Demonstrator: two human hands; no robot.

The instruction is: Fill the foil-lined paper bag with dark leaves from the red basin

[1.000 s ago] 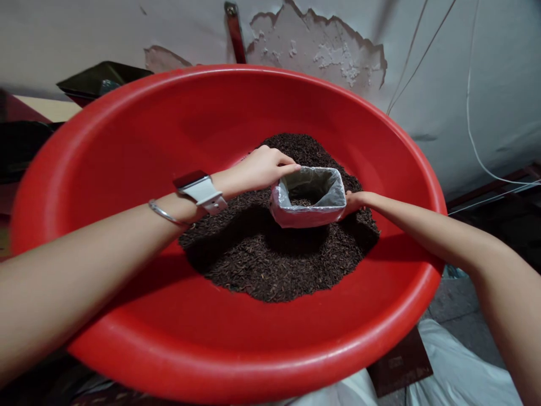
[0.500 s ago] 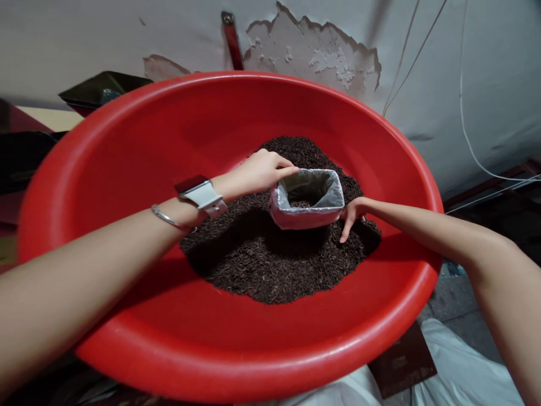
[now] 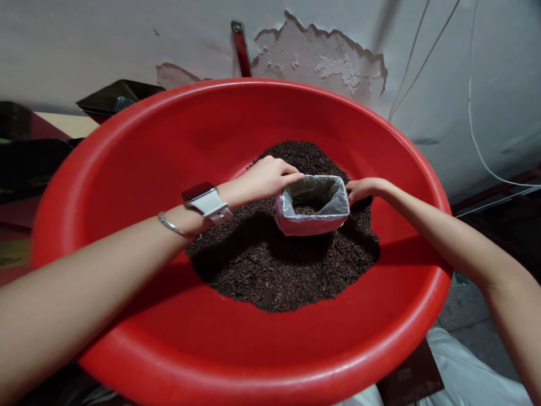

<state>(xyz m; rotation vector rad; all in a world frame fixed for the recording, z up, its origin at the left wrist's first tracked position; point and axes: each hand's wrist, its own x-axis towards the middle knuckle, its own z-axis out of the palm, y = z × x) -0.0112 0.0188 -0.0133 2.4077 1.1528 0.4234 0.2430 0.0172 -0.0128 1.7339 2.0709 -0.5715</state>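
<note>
My left hand pinches the rear left rim of an open foil-lined bag, boxy in shape and tilted a little. A small amount of dark leaf shows on the bag's bottom. Under and around it lies a heap of dark, dried loose tea in a large red basin. At the bag's right end is my right hand, low over the heap; its fingertips are mostly hidden behind the bag's corner, so I cannot tell whether they grip it.
Behind the basin stands a wall with peeling plaster and thin hanging cables. An open dark bag is beyond the left rim. A dark red-brown flat piece lies below the front right rim, beside pale cloth.
My right hand has lifted from the tea to the bag's right corner, its outstretched thumb no longer showing. My left hand still holds the bag. The whole view has shifted slightly.
</note>
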